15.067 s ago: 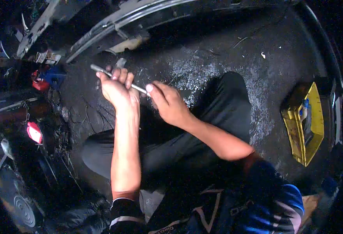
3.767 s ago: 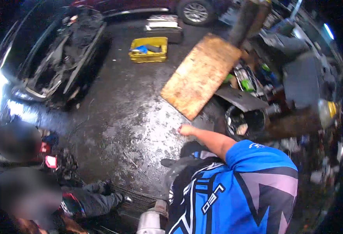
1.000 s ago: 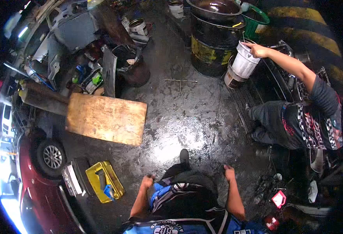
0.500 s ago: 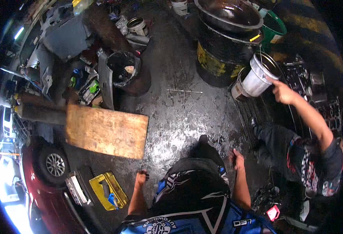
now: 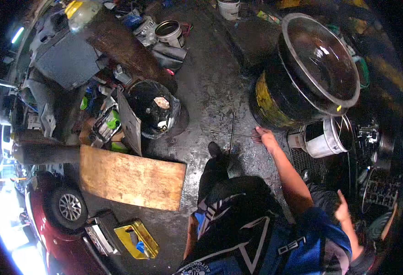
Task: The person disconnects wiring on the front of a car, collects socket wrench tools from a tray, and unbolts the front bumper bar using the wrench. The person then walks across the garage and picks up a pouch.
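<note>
My right hand is held out ahead of my body, its fingers loosely bent and apart, with nothing seen in them. Its fingertips overlap one end of a four-armed cross wrench that lies on the dark, wet floor; whether they touch cannot be made out. Of my left arm only the forearm shows, low beside my shirt; the hand and its fingers are hidden.
A black drum bears a wide metal basin at the upper right, beside a white bucket. A wooden board, lined bin and yellow crate stand left. A co-worker's hand is at lower right.
The view has moved forward, bringing the cross wrench, drum and buckets closer. My right hand has reached forward, and my left hand has passed out of sight. The co-worker's hand has left the white bucket.
</note>
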`<state>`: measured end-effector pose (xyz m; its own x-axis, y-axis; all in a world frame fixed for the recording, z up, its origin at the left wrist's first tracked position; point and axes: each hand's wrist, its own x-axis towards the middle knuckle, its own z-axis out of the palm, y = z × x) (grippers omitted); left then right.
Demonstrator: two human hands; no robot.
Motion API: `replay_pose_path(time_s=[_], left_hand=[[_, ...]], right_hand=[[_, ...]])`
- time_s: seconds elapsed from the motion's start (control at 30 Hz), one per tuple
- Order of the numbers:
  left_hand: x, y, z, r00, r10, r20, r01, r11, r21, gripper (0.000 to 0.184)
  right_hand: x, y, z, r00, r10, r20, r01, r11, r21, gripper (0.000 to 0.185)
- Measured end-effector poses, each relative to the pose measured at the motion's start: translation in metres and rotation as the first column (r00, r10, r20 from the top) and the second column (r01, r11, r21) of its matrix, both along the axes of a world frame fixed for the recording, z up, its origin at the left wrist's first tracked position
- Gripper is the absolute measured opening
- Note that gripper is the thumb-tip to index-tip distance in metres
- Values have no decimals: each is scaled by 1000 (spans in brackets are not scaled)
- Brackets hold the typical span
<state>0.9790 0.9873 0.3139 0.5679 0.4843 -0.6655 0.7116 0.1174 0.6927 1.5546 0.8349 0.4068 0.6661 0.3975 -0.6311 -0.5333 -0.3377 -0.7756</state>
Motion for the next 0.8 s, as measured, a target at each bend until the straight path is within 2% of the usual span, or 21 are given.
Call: replay_pose_path(time_s=[0.07, 0.1, 0.13, 0.17, 0.2, 0.23, 0.3, 0.37, 0.43, 0.47, 0.5, 0.57, 0.6, 0.63, 0.67, 0.73, 0.77, 0.8], left_hand=[[41, 55, 5, 991, 91, 94, -77, 987, -138, 34], [69, 85, 9, 960, 213, 181, -151, 939, -308, 34], [95, 114, 10, 896, 377, 234, -208, 823, -529, 33], [118, 140, 10, 824, 527, 211, -231, 651, -724, 33], [140, 167, -2, 881, 448, 155, -308, 789, -532, 34], [192, 197, 28, 926, 376, 43, -343, 882, -322, 34], [291, 260, 81, 934, 353, 54, -330, 912, -242, 40], [380, 313, 109, 966, 259, 9, -259, 966, 5, 44], [460, 352, 133, 982, 121, 147, -149, 970, 193, 48], [496, 380, 135, 982, 40, -184, -8, 986, 168, 45], [523, 396, 126, 997, 18, -76, -3, 982, 189, 42], [581, 429, 94, 989, -34, 143, -2, 970, 243, 37], [600, 438, 60, 969, 154, 194, -183, 974, 137, 34], [627, 455, 56, 997, -25, 67, 10, 977, 214, 34], [652, 473, 50, 977, -204, -58, 212, 938, 273, 35], [723, 492, 60, 948, -280, -149, 316, 880, 356, 35], [738, 505, 29, 936, -351, -10, 303, 793, 529, 34], [758, 518, 15, 912, -408, 38, 308, 742, 596, 35]], right_hand=[[16, 40, 9, 996, -33, -88, 40, 996, 76, 43], [36, 63, 12, 992, -46, -119, 61, 991, 118, 44], [51, 85, 14, 990, -47, -134, 57, 996, 70, 44], [60, 99, 16, 989, -29, -145, 39, 997, 64, 44], [75, 117, 26, 988, -14, -153, 24, 998, 64, 44], [96, 136, 34, 988, 2, -157, 9, 997, 71, 45], [140, 171, 30, 987, -22, -162, 33, 997, 65, 45], [190, 200, 8, 983, -58, -175, 71, 995, 70, 45], [240, 232, -13, 982, -115, -149, 124, 991, 54, 47], [269, 248, -41, 977, -152, -149, 158, 987, 25, 48], [297, 259, -75, 971, -187, -148, 188, 982, -2, 48], [350, 283, -143, 995, -87, -48, 90, 994, 63, 48], [378, 303, -141, 983, -105, -154, 109, 994, 21, 48], [403, 320, -138, 958, -126, -259, 123, 992, -28, 47], [424, 339, -135, 959, -111, -260, 105, 994, -37, 46], [460, 371, -125, 967, -65, -246, 64, 998, -14, 45], [478, 388, -117, 970, -45, -240, 48, 999, 5, 44], [494, 401, -112, 972, -26, -235, 32, 999, 22, 43]])
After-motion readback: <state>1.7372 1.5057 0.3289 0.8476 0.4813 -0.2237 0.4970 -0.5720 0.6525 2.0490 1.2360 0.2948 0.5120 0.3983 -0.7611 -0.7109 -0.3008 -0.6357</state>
